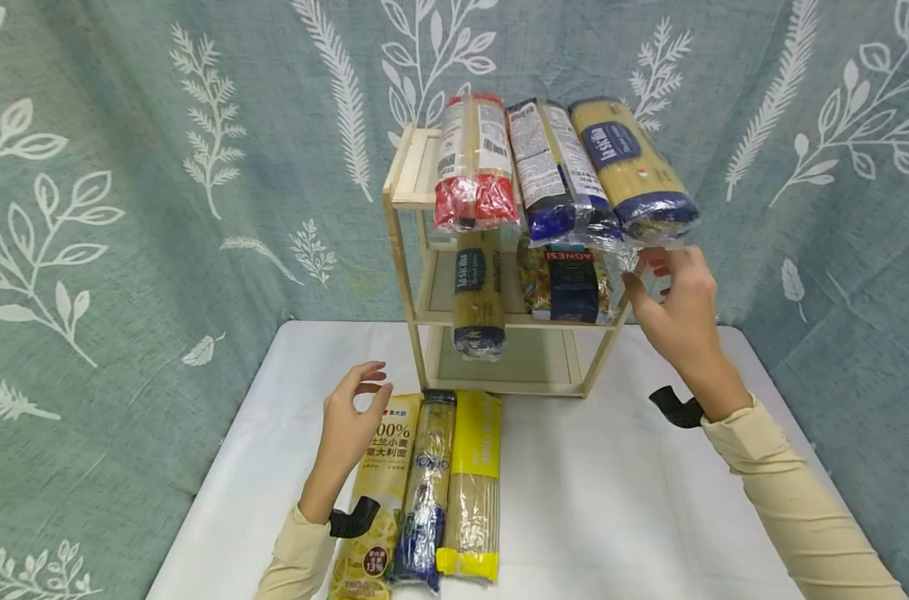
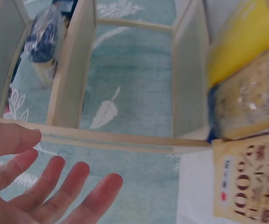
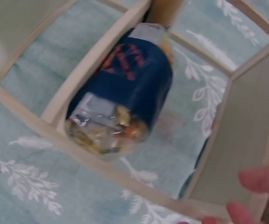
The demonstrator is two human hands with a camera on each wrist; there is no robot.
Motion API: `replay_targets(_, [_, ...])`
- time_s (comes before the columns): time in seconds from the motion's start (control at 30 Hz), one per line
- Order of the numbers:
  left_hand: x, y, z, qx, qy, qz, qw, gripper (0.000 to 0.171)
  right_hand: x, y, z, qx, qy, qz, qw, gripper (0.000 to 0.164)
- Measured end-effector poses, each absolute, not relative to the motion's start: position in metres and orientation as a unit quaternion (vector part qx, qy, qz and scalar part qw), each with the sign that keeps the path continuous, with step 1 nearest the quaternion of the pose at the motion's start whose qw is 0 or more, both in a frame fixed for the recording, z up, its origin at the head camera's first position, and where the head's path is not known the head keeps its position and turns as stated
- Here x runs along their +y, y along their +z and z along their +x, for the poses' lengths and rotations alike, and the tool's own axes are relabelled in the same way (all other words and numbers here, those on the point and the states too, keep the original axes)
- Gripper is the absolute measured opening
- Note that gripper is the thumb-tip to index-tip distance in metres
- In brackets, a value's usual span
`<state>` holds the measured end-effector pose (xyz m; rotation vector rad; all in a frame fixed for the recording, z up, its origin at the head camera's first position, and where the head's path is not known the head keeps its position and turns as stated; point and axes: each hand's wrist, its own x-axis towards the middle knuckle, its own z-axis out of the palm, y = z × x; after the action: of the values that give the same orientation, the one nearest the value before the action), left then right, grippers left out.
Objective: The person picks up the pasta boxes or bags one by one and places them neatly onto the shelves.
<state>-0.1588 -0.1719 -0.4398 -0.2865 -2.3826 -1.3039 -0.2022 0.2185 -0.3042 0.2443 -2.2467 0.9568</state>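
My right hand (image 1: 675, 304) is beside the right post of a wooden shelf rack (image 1: 405, 275), fingers loosely bent with nothing in them; whether it touches the post cannot be told. Just above it, a blue-banded spaghetti packet (image 1: 634, 162) overhangs the top board. An Agnesi pasta bag (image 1: 570, 283) sits on the middle shelf, and is also seen in the right wrist view. My left hand (image 1: 352, 421) hovers near the rack's left side, fingers spread and holding nothing. Under it lies a yellow pasta packet with Chinese print (image 1: 382, 467).
Beside the printed packet lie a blue-ended spaghetti packet (image 1: 427, 492) and a yellow-ended one (image 1: 472, 492). The top board also bears a red-ended packet (image 1: 476, 158) and a dark blue one (image 1: 559, 171). Another spaghetti packet (image 1: 479, 292) juts from the middle shelf. Patterned curtains surround the white table (image 1: 611, 500).
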Motion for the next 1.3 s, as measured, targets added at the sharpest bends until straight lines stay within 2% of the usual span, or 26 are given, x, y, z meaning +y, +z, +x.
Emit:
replay_targets(0.13, [-0.167,-0.448,-0.139,-0.858,-0.464,-0.097,0.198,0.034,0.225,-0.311,-0.208,-0.841,0.393,0.074,0.366,0.031])
replay_targets(0.4, [-0.138,-0.463,-0.098,-0.887,-0.427,-0.054,0.168,0.043,0.238,-0.315,-0.218,-0.852,0.445,0.093,0.258,0.036])
replay_targets(0.57, [-0.112,-0.476,-0.079,-0.916,-0.376,-0.045,0.135,0.05,0.242,-0.322,-0.223,-0.853,0.451,0.112,0.239,0.035])
replay_targets(0.83, [-0.076,-0.497,-0.057,-0.959,-0.274,-0.045,0.047,0.062,0.244,-0.327,-0.231,-0.854,0.45,0.113,0.234,0.037])
replay_targets(1.1, [-0.057,-0.513,-0.045,-0.962,-0.249,-0.065,-0.094,0.084,0.241,-0.33,-0.232,-0.843,0.469,0.117,0.238,0.033])
replay_targets(1.3, [-0.046,-0.522,-0.045,-0.971,-0.191,-0.095,-0.108,0.089,0.24,-0.333,-0.234,-0.838,0.469,0.113,0.255,0.034])
